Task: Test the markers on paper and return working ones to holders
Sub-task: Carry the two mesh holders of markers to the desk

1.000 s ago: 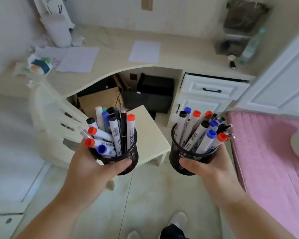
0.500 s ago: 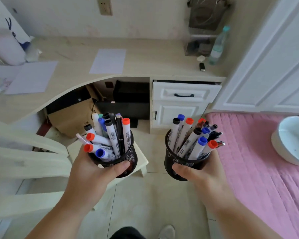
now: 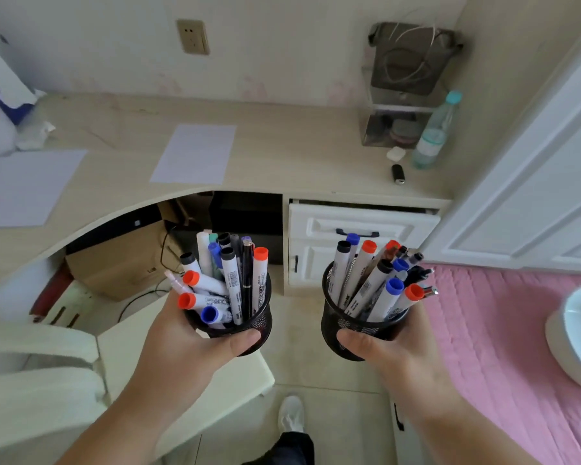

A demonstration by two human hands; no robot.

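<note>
A: Entry, largest first. Table (image 3: 282,152) runs along the wall; two blank paper sheets lie on it, one near the middle (image 3: 195,154), one at the left (image 3: 24,187). Pink bed (image 3: 503,330) at right, white chair (image 3: 37,364) at lower left.

B: Holders?

A: Two black mesh holders, both carried in the air short of the table. Left hand (image 3: 182,357) has its grip wrapped round the left holder (image 3: 245,317), thumb across the front. Right hand (image 3: 399,357) grips the right holder (image 3: 353,327) the same way.

B: Step in hand?

A: Judged: bringing the stock to the paper; no testing begun. Next move calls for setting both holders down beside a sheet, freeing a hand to uncap one.

B: Contents, writing?

A: Markers (image 3: 230,280) with red, blue and black caps, all capped. One barrel reads "WHITEBOARD"; barcodes show, other print too small to read.
</note>
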